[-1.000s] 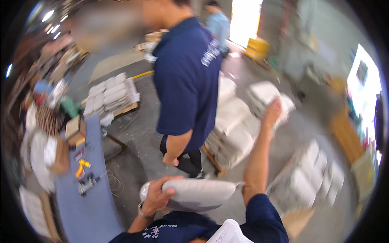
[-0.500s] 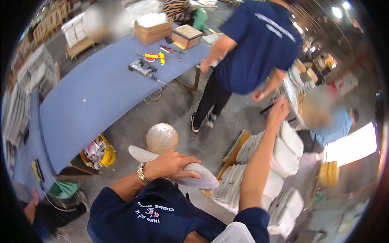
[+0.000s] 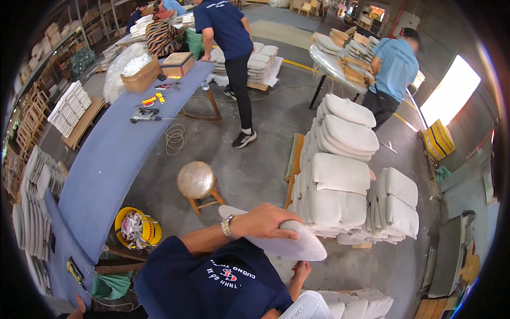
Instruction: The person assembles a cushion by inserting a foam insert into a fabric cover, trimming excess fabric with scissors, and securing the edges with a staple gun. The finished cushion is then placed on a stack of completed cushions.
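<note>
My left hand [image 3: 271,220], with a metal watch at the wrist, grips a pale grey padded seat cushion [image 3: 305,243] over its upper edge. The thumb lies across the near face, and the cushion is tilted in front of my chest. Low beside the cushion's right end is my right hand [image 3: 300,272], its fingers curled in. Whatever they hold, if anything, is too small to make out. A round wooden stool [image 3: 195,179] stands on the floor just beyond the cushion.
Tall stacks of cushions [image 3: 340,175] stand to the right. A long blue table [image 3: 106,165] on the left carries a staple gun [image 3: 144,115], yellow-handled tools [image 3: 154,99] and boxes [image 3: 141,74]. Below it sits a yellow bucket [image 3: 151,231] of scraps. Co-workers [image 3: 231,42] stand farther off.
My right arm has come down from its forward reach to low beside the cushion. My left hand keeps its hold. The co-worker in navy now appears farther away, by the table's end.
</note>
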`<state>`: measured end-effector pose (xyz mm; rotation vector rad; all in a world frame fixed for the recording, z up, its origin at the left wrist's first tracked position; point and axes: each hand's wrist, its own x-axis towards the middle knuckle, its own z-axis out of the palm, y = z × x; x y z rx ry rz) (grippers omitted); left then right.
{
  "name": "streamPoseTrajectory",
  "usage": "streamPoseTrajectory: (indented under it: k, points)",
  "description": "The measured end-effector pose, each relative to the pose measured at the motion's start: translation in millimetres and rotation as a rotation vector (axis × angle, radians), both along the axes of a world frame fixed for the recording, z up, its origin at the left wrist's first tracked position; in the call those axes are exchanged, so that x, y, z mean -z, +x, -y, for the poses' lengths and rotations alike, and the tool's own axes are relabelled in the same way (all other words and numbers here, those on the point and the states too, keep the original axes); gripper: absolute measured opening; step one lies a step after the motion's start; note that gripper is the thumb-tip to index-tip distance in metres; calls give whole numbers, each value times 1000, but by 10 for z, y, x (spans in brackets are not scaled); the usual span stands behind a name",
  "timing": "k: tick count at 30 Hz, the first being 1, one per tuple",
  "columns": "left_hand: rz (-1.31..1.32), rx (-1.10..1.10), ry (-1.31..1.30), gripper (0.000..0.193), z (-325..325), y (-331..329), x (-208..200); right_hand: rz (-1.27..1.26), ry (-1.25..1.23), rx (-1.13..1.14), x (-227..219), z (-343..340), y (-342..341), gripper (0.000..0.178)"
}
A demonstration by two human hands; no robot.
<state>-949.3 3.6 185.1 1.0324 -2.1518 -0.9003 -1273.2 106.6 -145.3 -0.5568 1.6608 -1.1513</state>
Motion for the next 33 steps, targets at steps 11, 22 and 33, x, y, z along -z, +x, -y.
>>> streamPoseTrajectory:
  k: [11,22,33]
  points:
    - [-433,394,113,53,709,-1382,-216,108,-89,-94,-477,549,-490,40]
    - [-456,949,-44,61,1404,-2873,-305,43,84,264,-971,295,-2163,49]
    - [-699,464,580,58,2114,-3464,503,503,195,359,-168,1136,-2480,58]
